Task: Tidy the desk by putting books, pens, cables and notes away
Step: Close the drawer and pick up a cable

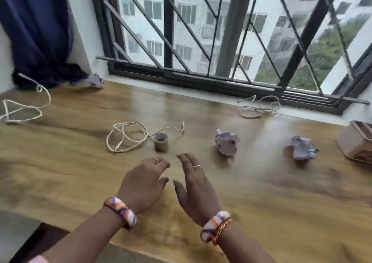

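**Both hands hover empty over a cluttered wooden desk**

The left hand [144, 184] and right hand [194, 184] hang side by side, close but not touching, above the near middle of the brown wood-grain desk [60, 162]. Their fingers are loosely spread and hold nothing. Each wrist wears a purple, orange and white fabric band.

Just beyond the fingertips stands a small brown cardboard roll [161, 142], upright. To its left lies a loosely coiled cream cable [126, 137], one end trailing past the roll. A second white cable [24, 109] sprawls at the far left edge, near the dark blue curtain [38, 31]. A third, thin grey cable [259, 107] lies coiled by the window sill at the back right.

Two crumpled balls of pale purple paper sit to the right of the hands: the nearer paper ball [226, 145] and, well apart from it, the farther paper ball [302, 148]. Another crumpled purple scrap [91, 81] rests at the foot of the curtain. A pale pink box [356, 144] stands at the right edge, partly cut off.
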The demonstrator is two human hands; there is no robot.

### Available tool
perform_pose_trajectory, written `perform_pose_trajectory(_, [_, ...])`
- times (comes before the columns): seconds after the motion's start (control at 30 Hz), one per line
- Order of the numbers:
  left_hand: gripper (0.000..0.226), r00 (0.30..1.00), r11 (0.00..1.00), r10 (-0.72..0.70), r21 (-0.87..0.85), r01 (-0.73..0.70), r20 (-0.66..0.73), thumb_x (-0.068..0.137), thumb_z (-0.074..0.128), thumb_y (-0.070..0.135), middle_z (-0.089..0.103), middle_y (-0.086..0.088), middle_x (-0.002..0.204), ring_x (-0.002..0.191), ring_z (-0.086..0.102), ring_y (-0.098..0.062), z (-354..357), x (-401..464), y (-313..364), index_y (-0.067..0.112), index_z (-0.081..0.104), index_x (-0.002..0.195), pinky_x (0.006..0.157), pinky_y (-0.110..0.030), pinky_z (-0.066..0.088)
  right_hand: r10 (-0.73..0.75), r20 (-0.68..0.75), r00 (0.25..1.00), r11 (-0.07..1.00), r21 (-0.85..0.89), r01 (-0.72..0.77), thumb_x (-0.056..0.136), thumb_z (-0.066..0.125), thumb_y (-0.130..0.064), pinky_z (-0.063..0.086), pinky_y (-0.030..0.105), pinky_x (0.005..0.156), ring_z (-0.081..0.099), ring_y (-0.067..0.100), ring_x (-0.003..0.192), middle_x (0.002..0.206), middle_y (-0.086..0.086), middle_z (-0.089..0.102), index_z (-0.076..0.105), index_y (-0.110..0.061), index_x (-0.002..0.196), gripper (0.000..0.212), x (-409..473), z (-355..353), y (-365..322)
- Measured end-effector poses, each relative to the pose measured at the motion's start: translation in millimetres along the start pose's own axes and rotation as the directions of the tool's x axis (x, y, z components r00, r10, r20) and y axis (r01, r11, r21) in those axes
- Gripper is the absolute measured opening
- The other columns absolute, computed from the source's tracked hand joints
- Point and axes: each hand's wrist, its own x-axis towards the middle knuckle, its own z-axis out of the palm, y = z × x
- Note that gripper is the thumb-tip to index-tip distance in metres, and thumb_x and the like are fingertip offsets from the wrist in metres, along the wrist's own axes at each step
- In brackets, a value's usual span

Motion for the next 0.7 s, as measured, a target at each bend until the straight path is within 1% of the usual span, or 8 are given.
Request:
perform_pose_trajectory(0.13, [0.036, 0.999, 0.999, -0.016, 0.037, 0.015, 0.035, 0.091, 0.049, 0.032, 0.045, 0.011, 0.135, 0.124, 0.044, -0.013, -4, -24, -72, 0.027, 0.050, 0.127, 0.092, -0.026, 0.042, 0.140, 0.284, 0.949, 0.989, 0.006, -0.147, 0.093, 0.045, -0.028, 0.003, 0.012, 0.109, 0.014, 0.016, 0.144, 0.155, 0.007, 0.015, 0.016, -0.010, 0.147, 0.064, 0, 44, -51])
perform_pose_trajectory(0.2, [0.037, 0.999, 1.000, 0.017, 0.016, -0.018, 0.051, 0.092, 0.047, 0.032, 0.045, 0.009, 0.138, 0.127, 0.043, -0.015, -1, -33, -102, 0.025, 0.051, 0.127, 0.096, -0.026, 0.041, 0.192, 0.249, 0.949, 0.978, -0.133, -0.163, 0.087, 0.036, -0.040, 0.025, 0.027, 0.111, 0.037, 0.022, 0.135, 0.146, 0.012, 0.038, 0.038, -0.004, 0.139, 0.063, -3, 66, -64])
perform_pose_trajectory(0.27, [0.037, 0.992, 0.993, 0.116, 0.007, -0.117, 0.057, 0.089, 0.045, 0.032, 0.053, 0.006, 0.135, 0.124, 0.050, -0.015, 1, -40, -121, 0.022, 0.057, 0.123, 0.097, -0.026, 0.043, 0.292, 0.232, 0.928, 0.932, -0.286, -0.222, 0.079, 0.027, -0.048, 0.044, 0.039, 0.099, 0.055, 0.025, 0.121, 0.132, 0.012, 0.056, 0.058, -0.006, 0.124, 0.069, -1, 79, -75])
perform_pose_trajectory(0.37, [0.046, 0.981, 0.985, 0.169, 0.002, -0.170, 0.095, 0.080, 0.036, 0.035, 0.066, 0.002, 0.118, 0.108, 0.064, -0.016, 9, -44, -137, 0.021, 0.066, 0.112, 0.082, -0.031, 0.054, 0.287, 0.286, 0.914, 0.912, -0.373, -0.170, 0.068, -0.009, -0.056, 0.005, 0.035, 0.117, 0.009, 0.021, 0.145, 0.158, 0.007, 0.009, 0.018, -0.014, 0.148, 0.094, -3, 84, -76])
perform_pose_trajectory(0.47, [0.069, 0.980, 0.982, 0.187, -0.020, -0.186, 0.069, 0.081, 0.010, 0.044, 0.039, 0.005, 0.147, 0.137, 0.035, -0.013, 16, -48, -136, 0.022, 0.043, 0.137, 0.110, -0.030, 0.028, 0.327, 0.290, 0.899, 0.896, -0.398, -0.198, 0.060, -0.019, -0.057, -0.007, 0.030, 0.115, -0.005, 0.014, 0.146, 0.158, -0.001, -0.004, 0.004, -0.020, 0.150, 0.100, -4, 80, -77])
perform_pose_trajectory(0.53, [0.071, 0.981, 0.983, 0.181, -0.036, -0.179, 0.068, 0.082, 0.000, 0.046, 0.019, 0.010, 0.155, 0.144, 0.013, -0.008, 21, -49, -139, 0.026, 0.025, 0.146, 0.115, -0.024, 0.009, 0.349, 0.284, 0.893, 0.885, -0.413, -0.215, 0.059, -0.021, -0.057, -0.006, 0.029, 0.115, -0.005, 0.012, 0.145, 0.158, -0.003, -0.004, 0.004, -0.021, 0.150, 0.101, -7, 82, -82])
perform_pose_trajectory(0.6, [0.053, 0.983, 0.984, 0.176, -0.038, -0.175, 0.042, 0.095, 0.017, 0.038, 0.016, 0.010, 0.156, 0.144, 0.009, -0.007, 22, -47, -140, 0.026, 0.022, 0.146, 0.115, -0.024, 0.006, 0.368, 0.265, 0.891, 0.870, -0.437, -0.229, 0.060, -0.022, -0.056, -0.005, 0.029, 0.115, -0.005, 0.012, 0.145, 0.158, -0.005, -0.004, 0.004, -0.022, 0.150, 0.100, -15, 83, -85])
perform_pose_trajectory(0.7, [0.048, 0.982, 0.983, 0.182, -0.048, -0.180, 0.052, 0.098, 0.030, 0.031, 0.019, 0.008, 0.155, 0.144, 0.012, -0.009, 20, -49, -139, 0.025, 0.025, 0.145, 0.116, -0.025, 0.007, 0.388, 0.257, 0.885, 0.854, -0.461, -0.241, 0.061, -0.023, -0.055, -0.005, 0.029, 0.115, -0.005, 0.012, 0.145, 0.158, -0.005, -0.004, 0.002, -0.021, 0.150, 0.098, -31, 80, -92])
